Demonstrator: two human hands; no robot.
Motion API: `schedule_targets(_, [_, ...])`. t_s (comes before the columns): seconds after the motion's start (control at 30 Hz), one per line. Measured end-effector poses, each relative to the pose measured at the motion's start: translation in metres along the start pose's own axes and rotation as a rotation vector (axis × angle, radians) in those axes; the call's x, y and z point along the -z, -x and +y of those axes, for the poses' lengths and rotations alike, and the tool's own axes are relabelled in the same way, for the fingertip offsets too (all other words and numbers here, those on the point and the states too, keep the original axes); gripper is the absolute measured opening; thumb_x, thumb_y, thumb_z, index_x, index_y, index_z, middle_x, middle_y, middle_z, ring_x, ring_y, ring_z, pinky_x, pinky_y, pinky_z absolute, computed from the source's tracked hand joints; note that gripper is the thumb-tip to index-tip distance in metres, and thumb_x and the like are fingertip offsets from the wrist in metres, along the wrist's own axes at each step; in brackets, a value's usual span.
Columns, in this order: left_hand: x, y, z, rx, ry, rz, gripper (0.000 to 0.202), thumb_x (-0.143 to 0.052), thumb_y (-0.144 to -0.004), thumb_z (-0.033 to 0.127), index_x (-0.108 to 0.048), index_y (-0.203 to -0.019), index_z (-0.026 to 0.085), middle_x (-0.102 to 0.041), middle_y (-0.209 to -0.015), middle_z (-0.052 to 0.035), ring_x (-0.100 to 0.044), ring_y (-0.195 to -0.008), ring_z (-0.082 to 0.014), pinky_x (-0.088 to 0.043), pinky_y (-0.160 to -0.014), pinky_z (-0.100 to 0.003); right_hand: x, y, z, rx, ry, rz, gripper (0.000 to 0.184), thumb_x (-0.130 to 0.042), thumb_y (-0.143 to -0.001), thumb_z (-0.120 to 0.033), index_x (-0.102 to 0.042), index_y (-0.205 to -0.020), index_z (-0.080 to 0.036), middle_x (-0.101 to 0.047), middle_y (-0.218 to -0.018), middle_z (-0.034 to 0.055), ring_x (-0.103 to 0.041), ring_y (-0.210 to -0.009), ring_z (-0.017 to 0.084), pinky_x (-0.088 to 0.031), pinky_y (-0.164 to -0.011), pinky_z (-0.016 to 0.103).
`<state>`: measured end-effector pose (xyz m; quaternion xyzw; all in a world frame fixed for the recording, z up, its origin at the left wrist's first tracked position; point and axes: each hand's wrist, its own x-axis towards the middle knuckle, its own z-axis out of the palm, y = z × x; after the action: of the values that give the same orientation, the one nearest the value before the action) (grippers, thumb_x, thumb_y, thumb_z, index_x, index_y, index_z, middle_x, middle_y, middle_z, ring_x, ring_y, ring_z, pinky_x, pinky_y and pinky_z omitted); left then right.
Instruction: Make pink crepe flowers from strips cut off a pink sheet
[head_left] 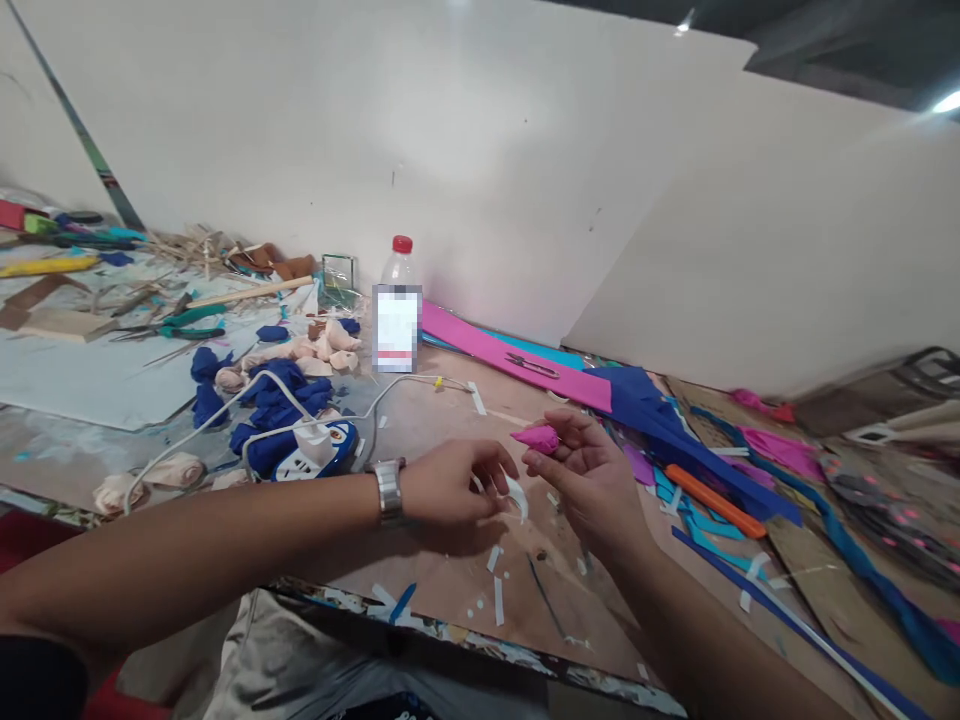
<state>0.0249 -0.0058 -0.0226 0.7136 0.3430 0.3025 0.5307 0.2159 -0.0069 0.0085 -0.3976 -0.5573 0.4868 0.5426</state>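
My right hand [589, 475] pinches a small bright pink paper rosebud [538, 438] between thumb and fingers. Its pointed tip faces left, toward my other hand. Just beside it, my left hand [457, 482] is closed with curled fingers, and a short curved white strip [517, 497] hangs at its fingertips. It looks like tape, though the fingers partly hide where it is gripped. A metal watch sits on the left wrist. Both hands are above the brown tabletop [450, 545], where several white scraps [499, 600] lie below them.
Left of my hands are a white-and-blue corded tool [315, 452], dark blue paper flowers [289, 400] and cream ones [176, 470]. A red-capped bottle [397, 320] stands behind. Small snips [532, 366] lie on pink paper [480, 345]. An orange-handled tool [712, 502] is right.
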Motion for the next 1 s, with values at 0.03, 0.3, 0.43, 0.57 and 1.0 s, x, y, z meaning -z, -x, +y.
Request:
schedule_targets(0.03, [-0.001,0.002,0.0,-0.016,-0.132,-0.045,0.03,-0.068,-0.076,0.018,-0.065,-0.106,0.017,-0.07,-0.09,-0.004,-0.064,-0.071,-0.0155,-0.05,-0.064,-0.028,0.0,-0.002,-0.004,-0.016,0.021,-0.019,0.044,-0.091,-0.066,-0.023,-0.065,-0.102,-0.026,-0.07,-0.093,0.0016,-0.066,-0.079,0.017,-0.058,-0.065,0.029])
schedule_targets(0.3, [-0.005,0.007,-0.003,-0.522,-0.716,-0.148,0.02,-0.06,-0.083,0.023,-0.066,-0.102,0.019,-0.071,-0.096,-0.0072,-0.065,-0.09,-0.0233,-0.05,-0.087,-0.037,-0.072,-0.064,-0.015,0.067,0.32,-0.399,0.037,-0.086,-0.07,-0.027,-0.067,-0.101,-0.022,-0.073,-0.092,0.0028,-0.066,-0.075,0.016,-0.054,-0.067,0.03])
schedule_targets(0.43, [-0.002,0.005,-0.007,-0.599,-0.808,-0.125,0.016,-0.061,-0.085,0.025,-0.067,-0.099,0.018,-0.072,-0.092,-0.0089,-0.065,-0.088,-0.0238,-0.05,-0.086,-0.038,-0.149,-0.114,0.003,0.286,0.713,-0.637,0.032,-0.079,-0.079,-0.028,-0.071,-0.109,-0.024,-0.073,-0.101,0.0011,-0.062,-0.069,0.013,-0.048,-0.069,0.028])
schedule_targets(0.57, [0.001,0.003,-0.009,-0.575,-0.819,-0.146,0.025,-0.068,-0.079,0.027,-0.07,-0.103,0.018,-0.074,-0.104,-0.0104,-0.068,-0.097,-0.0256,-0.052,-0.086,-0.037,-0.207,-0.149,0.033,0.432,1.105,-0.814,0.033,-0.074,-0.083,-0.021,-0.07,-0.115,-0.022,-0.075,-0.1,0.0021,-0.066,-0.084,0.017,-0.043,-0.073,0.026])
schedule_targets(1.0, [0.005,0.002,-0.015,-0.545,-0.854,-0.164,0.027,-0.067,-0.078,0.024,-0.069,-0.105,0.02,-0.072,-0.119,-0.0087,-0.063,-0.115,-0.0303,-0.049,-0.101,-0.042,-0.232,-0.158,0.067,0.502,1.326,-0.838,0.025,-0.068,-0.085,-0.026,-0.07,-0.109,-0.018,-0.075,-0.104,0.013,-0.068,-0.094,0.03,-0.044,-0.073,0.031])
